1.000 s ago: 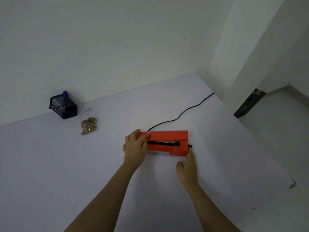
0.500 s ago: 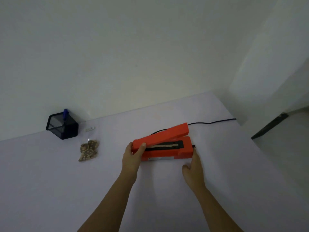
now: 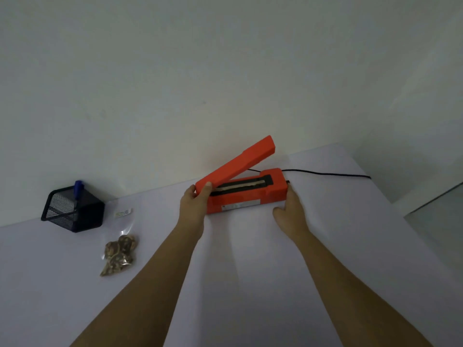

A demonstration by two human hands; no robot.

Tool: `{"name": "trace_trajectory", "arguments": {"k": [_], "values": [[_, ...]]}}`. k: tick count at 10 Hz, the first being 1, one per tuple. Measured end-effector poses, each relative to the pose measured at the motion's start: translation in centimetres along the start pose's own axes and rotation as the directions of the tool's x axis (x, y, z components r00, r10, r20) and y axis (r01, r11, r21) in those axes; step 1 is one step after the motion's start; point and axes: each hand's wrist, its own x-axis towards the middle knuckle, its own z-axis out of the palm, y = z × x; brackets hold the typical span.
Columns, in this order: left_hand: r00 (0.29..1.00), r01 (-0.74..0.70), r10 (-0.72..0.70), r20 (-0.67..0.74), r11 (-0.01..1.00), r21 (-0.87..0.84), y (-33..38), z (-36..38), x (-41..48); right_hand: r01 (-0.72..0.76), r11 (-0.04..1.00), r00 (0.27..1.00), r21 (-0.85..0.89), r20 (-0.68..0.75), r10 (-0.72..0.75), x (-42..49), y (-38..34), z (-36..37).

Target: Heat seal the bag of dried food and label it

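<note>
As the orange sealing arm [image 3: 238, 164] of the heat sealer [image 3: 246, 196] swings from flat to steeply tilted within a second, a person's left hand [image 3: 193, 209] pinches its low end between thumb and fingers. The right hand [image 3: 292, 211], fingers straight, braces the base's right end on the table [image 3: 250, 284]. The sealing strip now lies exposed, apparently ready for loading. The bag of dried food [image 3: 119, 254] lies well apart to the left, near a small label [image 3: 122, 212] and a mesh pen holder [image 3: 72, 209].
</note>
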Motion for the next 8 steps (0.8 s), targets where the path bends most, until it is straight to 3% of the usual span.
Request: {"name": "trace_trajectory", "arguments": {"k": [3,5,6,7,8], "values": [[1.000,0.008,-0.008,0.003,0.999,-0.031,0.9,0.1,2.5,-0.014,0.999,0.995,-0.051,0.101,0.019,3.4,-0.8,0.6],[0.997,0.028,-0.030,0.068,0.999,0.036,1.8,-0.3,2.0,-0.019,0.980,0.976,-0.199,0.209,0.062,3.4,-2.2,-1.0],[0.999,0.023,-0.031,0.037,0.979,0.200,1.2,-1.5,0.6,-0.121,0.940,0.968,-0.319,0.172,0.183,1.3,-2.2,-1.4],[1.000,-0.003,-0.008,0.027,0.932,0.363,0.2,-2.7,-1.5,-0.100,0.932,0.978,-0.347,0.137,0.156,-2.4,-2.4,-0.3],[0.994,-0.022,-0.035,0.104,0.863,0.505,-0.3,-4.8,-5.4,0.018,0.935,0.986,-0.353,0.162,0.042,-7.8,-3.2,2.6]]}}
